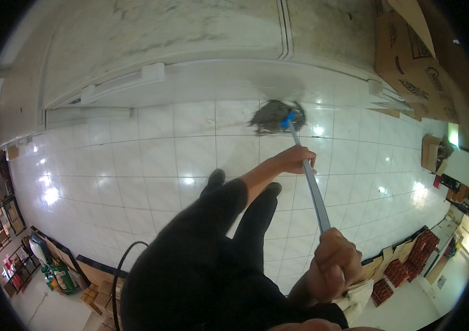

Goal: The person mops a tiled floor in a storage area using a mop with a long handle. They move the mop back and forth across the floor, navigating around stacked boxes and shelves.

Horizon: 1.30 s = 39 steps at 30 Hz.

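R hand (336, 262) is clenched round upper end of mop handle (316, 201), L hand (296, 159) grasping same lower down & nearer grey mop head (270, 117), which lies fwd. & L of both on tiled flr. (196, 153), long axis slanting thereto.

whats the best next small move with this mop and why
Probably sweep the mop head left across the tiles: it lies spread on them near the white unit, and the left hand and right hand both grip the handle.
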{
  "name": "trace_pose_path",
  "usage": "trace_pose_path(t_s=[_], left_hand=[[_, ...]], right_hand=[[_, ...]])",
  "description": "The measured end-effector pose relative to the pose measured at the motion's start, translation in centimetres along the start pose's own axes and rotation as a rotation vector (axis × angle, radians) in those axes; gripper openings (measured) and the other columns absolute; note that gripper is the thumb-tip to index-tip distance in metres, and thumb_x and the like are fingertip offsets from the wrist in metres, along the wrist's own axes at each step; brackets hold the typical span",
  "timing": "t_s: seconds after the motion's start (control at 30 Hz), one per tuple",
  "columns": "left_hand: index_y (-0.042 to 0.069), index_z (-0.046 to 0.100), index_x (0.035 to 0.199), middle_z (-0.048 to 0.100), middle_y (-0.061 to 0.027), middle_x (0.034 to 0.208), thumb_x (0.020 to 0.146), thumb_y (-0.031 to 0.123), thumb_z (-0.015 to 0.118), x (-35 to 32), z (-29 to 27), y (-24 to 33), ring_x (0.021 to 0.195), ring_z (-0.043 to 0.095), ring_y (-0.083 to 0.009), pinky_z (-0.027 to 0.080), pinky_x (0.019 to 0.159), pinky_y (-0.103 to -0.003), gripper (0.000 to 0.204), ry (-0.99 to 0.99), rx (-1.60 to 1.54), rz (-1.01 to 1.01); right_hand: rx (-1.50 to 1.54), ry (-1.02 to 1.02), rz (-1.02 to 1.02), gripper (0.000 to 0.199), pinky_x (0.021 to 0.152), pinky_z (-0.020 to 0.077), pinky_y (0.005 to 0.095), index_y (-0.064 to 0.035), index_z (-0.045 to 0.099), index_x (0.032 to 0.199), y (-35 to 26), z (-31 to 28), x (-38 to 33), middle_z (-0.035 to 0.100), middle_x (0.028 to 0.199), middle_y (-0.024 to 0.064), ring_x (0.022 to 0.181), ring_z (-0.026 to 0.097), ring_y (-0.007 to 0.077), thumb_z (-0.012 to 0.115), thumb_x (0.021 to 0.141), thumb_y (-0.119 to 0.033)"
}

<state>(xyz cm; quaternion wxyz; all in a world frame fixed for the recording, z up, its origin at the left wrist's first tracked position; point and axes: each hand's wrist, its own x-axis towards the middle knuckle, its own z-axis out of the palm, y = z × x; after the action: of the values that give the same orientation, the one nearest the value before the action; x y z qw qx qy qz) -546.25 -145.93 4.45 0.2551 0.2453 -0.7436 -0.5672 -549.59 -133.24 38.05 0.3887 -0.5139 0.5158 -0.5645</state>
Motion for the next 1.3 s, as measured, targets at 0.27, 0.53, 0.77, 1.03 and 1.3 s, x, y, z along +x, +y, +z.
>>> trace_pose_path(t_s=[0.27, 0.53, 0.77, 1.03, 1.3], left_hand=[[0.012, 0.058, 0.066, 0.059, -0.0092, 0.065, 0.077, 0.023, 0.066, -2.8, 0.7, 0.5, 0.071, 0.062, -0.0338, 0.045, 0.069, -0.046, 0.017, 0.274, 0.13, -0.092], [0.012, 0.058, 0.071, 0.061, -0.0062, 0.07, 0.073, 0.016, 0.081, -25.3, -8.8, -13.5, 0.074, 0.061, -0.0301, 0.046, 0.072, -0.043, 0.024, 0.475, 0.544, -0.489], [0.015, 0.069, 0.078, 0.07, -0.0053, 0.084, 0.075, 0.03, 0.085, -15.5, -3.8, -15.2, 0.09, 0.065, -0.0268, 0.048, 0.086, -0.04, 0.022, 0.559, 0.354, -0.394], [0.013, 0.065, 0.068, 0.057, -0.004, 0.058, 0.082, 0.038, 0.079, 11.0, 7.7, -3.2, 0.064, 0.059, -0.0222, 0.046, 0.068, -0.039, 0.031, 0.216, 0.077, -0.028], [0.019, 0.063, 0.065, 0.063, -0.0025, 0.062, 0.061, 0.019, 0.07, 1.8, 1.8, -4.2, 0.067, 0.061, -0.029, 0.047, 0.073, -0.042, 0.008, 0.328, 0.068, -0.085]], right_hand=[[0.352, -0.266, -0.165, 0.026, 0.041, 0.0301, 0.0333, -0.0108, 0.044, 0.06, 1.7, -8.2, 4.8, 0.042, 0.05, 0.004, 0.039, 0.038, 0.0148, 0.054, 0.083, -0.018], [0.668, -0.134, 0.348, 0.042, 0.055, 0.0382, 0.0353, -0.0052, 0.042, 0.063, 23.2, -1.0, -0.1, 0.044, 0.058, 0.004, 0.053, 0.043, 0.02, 0.055, 0.097, -0.026], [0.585, 0.021, 0.142, 0.037, 0.053, 0.0424, 0.0365, -0.0051, 0.044, 0.061, 18.0, -7.9, 5.0, 0.047, 0.057, 0.0058, 0.05, 0.048, 0.021, 0.055, 0.092, -0.022], [-0.073, -0.179, -0.298, 0.021, 0.052, 0.0489, 0.0452, -0.0033, 0.057, 0.07, 3.9, -14.7, 5.5, 0.061, 0.07, 0.0179, 0.053, 0.058, 0.0265, 0.06, 0.09, -0.009], [0.065, 0.049, -0.097, 0.021, 0.055, 0.0445, 0.0445, -0.0046, 0.053, 0.07, 6.8, -10.1, 4.5, 0.055, 0.066, 0.0133, 0.054, 0.052, 0.025, 0.058, 0.089, -0.01]])
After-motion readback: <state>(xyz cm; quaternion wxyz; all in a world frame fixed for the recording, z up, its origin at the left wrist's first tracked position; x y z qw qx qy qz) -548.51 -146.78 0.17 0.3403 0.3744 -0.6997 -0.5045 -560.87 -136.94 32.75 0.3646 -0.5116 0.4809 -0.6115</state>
